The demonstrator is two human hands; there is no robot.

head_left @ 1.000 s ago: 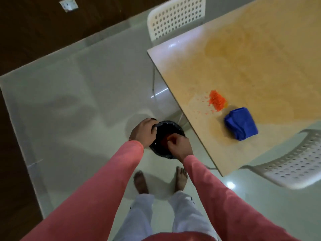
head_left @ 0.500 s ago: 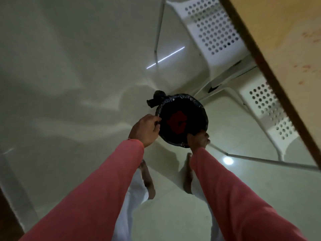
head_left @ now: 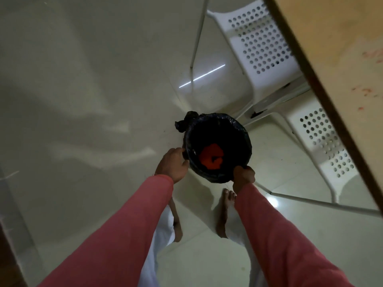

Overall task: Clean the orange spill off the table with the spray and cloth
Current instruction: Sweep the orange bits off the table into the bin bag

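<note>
Over pale floor tiles (head_left: 83,100), left hand (head_left: 173,165) and right hand (head_left: 243,176) grip a black-lined bin (head_left: 240,131) holding orange waste (head_left: 211,156).

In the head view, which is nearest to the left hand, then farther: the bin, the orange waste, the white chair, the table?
1. bin, touched at its left rim by the left hand
2. orange waste, inside the bin
3. white chair, upper right
4. table, far right

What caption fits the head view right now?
Both hands, left and right, hold the black-lined bin with orange waste inside, beside the table.
</note>
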